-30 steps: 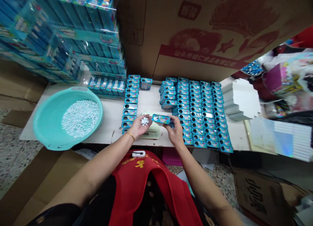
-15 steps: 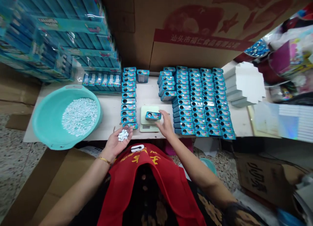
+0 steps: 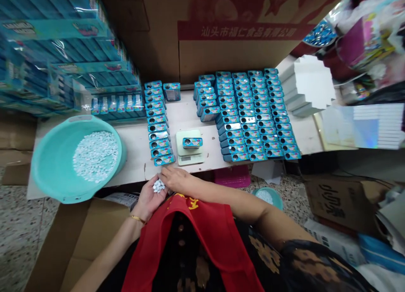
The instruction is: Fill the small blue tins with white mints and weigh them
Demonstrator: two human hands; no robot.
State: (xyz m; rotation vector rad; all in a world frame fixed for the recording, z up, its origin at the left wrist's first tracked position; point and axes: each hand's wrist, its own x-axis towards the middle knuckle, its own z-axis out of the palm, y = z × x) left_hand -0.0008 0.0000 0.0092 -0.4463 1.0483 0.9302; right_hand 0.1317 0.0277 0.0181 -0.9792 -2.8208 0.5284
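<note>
My left hand is cupped palm up in front of the table edge, holding a small heap of white candies. Against that palm lies my right hand, its fingers bent at the heap; the fingertips are partly hidden, so what they pinch does not show. Just beyond the hands a blue tin with a dark round opening rests on a pale kitchen scale. To the scale's left runs a column of similar blue tins. More white candies lie in a turquoise basin at the left.
Several packed columns of blue tins stand right of the scale. Plastic-wrapped stacks of blue boxes rise at the back left, and a large cardboard carton closes off the back. Folded white card stands at the right.
My right hand has left the tin on the scale and come left to the candies in my left palm. The tin stays on the scale. The view has shifted slightly.
</note>
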